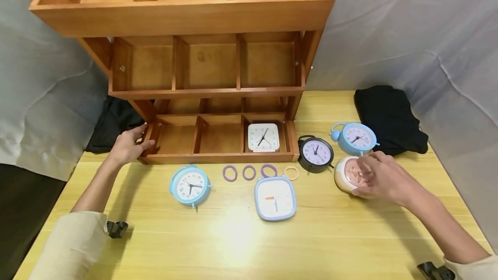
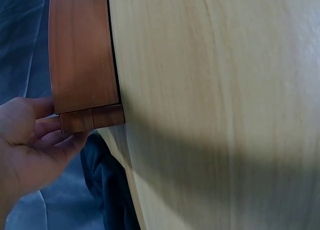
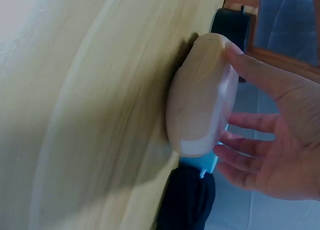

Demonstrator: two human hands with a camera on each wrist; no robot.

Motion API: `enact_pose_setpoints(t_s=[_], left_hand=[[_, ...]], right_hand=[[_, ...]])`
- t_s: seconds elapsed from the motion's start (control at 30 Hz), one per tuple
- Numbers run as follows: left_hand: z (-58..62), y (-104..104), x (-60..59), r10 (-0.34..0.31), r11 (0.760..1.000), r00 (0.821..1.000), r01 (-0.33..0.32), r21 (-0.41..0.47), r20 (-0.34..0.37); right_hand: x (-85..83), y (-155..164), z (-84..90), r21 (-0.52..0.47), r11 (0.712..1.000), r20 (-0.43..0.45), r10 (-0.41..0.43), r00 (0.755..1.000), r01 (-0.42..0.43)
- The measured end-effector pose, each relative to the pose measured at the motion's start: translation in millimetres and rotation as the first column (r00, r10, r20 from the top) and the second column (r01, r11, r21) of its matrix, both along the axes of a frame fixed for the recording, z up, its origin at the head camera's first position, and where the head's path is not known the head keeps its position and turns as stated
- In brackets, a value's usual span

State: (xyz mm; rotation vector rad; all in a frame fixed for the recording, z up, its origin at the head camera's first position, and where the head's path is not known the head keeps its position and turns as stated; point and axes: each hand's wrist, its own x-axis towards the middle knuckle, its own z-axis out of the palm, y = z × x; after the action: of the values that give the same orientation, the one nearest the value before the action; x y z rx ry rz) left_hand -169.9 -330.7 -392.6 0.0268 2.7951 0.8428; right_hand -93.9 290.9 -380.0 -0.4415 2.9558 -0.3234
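Observation:
My left hand (image 1: 128,145) grips the left end of the bottom drawer (image 1: 218,159) of a wooden shelf unit; in the left wrist view its thumb and fingers lie on either side of the end panel (image 2: 90,119). At the right, my right hand (image 1: 383,176) holds a rounded cream alarm clock (image 1: 342,176) with a pink face. The right wrist view shows the thumb on the clock's (image 3: 197,100) rim and the fingers curled at its face side. Beside it stand a blue alarm clock (image 1: 357,137) and a black alarm clock (image 1: 316,154).
A white square clock (image 1: 263,137) sits in the drawer's right compartment. Nearer me lie a round blue clock (image 1: 190,186), a square blue clock (image 1: 275,198), purple rings (image 1: 230,173) and a yellow ring (image 1: 291,173). Black cloth (image 1: 389,118) lies at the back right. Upper drawers (image 1: 183,18) overhang.

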Motion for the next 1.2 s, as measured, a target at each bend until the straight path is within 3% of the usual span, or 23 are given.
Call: enact_pose_setpoints(t_s=[0.23, 0.4, 0.5, 0.67, 0.73, 0.83, 1.03, 1.2], left_hand=[[-1.0, -1.1, 1.4, 0.002, 1.0, 1.0, -0.002, 0.001, -0.004], [-3.4, -0.6, 0.5, 0.0, 1.0, 1.0, 0.0, 0.001, -0.005], [-3.3, 0.3, 0.1, -0.003, 1.0, 1.0, 0.003, 0.005, 0.0], [-1.2, -1.4, 1.4, 0.001, 1.0, 1.0, -0.001, 0.014, -0.004], [-0.3, -3.6, 2.5, 0.005, 1.0, 1.0, -0.005, 0.009, -0.008], [0.0, -6.6, 3.8, 0.012, 1.0, 1.0, -0.012, 0.013, 0.001], [-1.6, -5.6, 2.9, 0.021, 0.999, 1.0, -0.021, 0.025, -0.002], [-2.0, -1.9, 0.9, 0.022, 0.999, 1.0, -0.021, 0.038, -0.012]], right_hand=[[-2.3, 12.1, -12.3, -0.112, 0.994, 0.036, 0.015, 0.999, -0.011], [0.9, 15.5, -14.4, -0.118, 0.993, 0.039, 0.02, 0.999, -0.016], [6.3, 8.7, 0.8, -0.096, 0.995, 0.021, 0.027, 0.999, -0.025], [8.1, -34.7, 49.6, -0.108, 0.988, -0.081, 0.1, 0.992, -0.109], [0.0, -62.3, 63.6, -0.13, 0.979, -0.118, 0.144, 0.982, -0.159], [-21.1, -108.2, 71.4, -0.17, 0.961, -0.123, 0.2, 0.972, -0.219], [-71.9, -198.5, 55.6, -0.177, 0.949, -0.068, 0.254, 0.965, -0.262], [-101.4, -253.8, 35.2, -0.175, 0.948, -0.032, 0.265, 0.964, -0.267]])
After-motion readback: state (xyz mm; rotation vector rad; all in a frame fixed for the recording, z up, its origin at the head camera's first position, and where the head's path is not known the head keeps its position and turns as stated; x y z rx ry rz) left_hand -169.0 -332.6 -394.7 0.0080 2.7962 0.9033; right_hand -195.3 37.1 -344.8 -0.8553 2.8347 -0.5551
